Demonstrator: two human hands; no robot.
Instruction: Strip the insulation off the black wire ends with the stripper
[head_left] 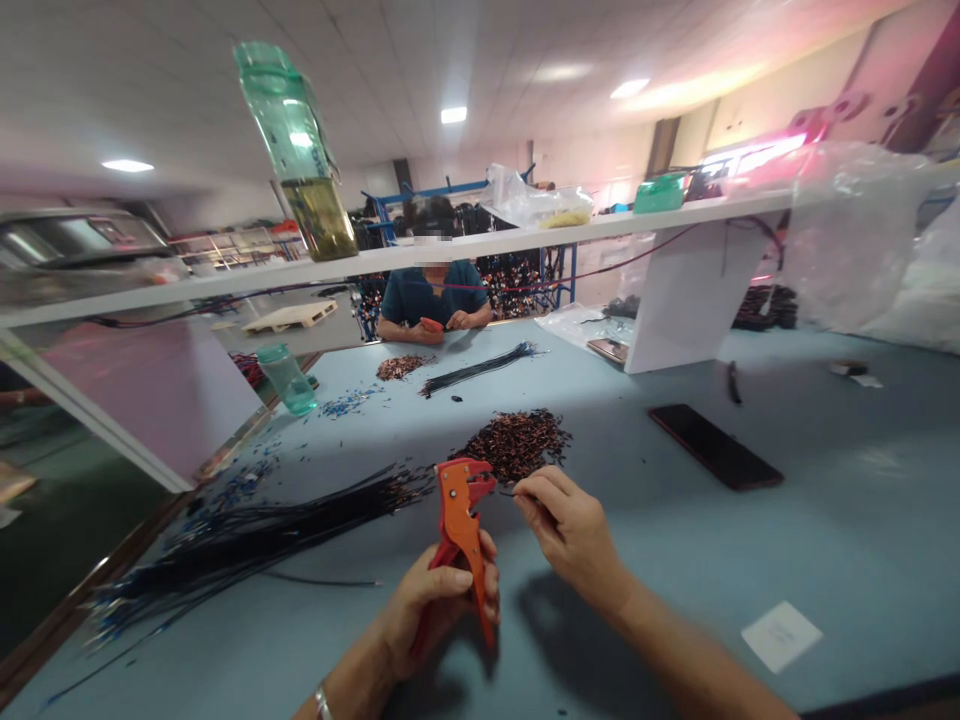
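Observation:
My left hand [439,605] is wrapped round the handles of an orange wire stripper [459,520], held upright with its jaws at the top. My right hand [566,525] pinches a thin dark wire [506,492] whose end points into the stripper's jaws. Just behind the tool lies a pile of small reddish-brown wire pieces [517,442]. A long bundle of black wires [247,535] with blue ends stretches across the blue table [825,520] to the left of my hands.
A black phone [712,446] lies to the right, a white paper slip [781,634] at near right. A person across the table [431,295] works beside another wire bundle [480,368] and pile. A green bottle [288,378] stands at left; another [300,150] on the white shelf [525,240].

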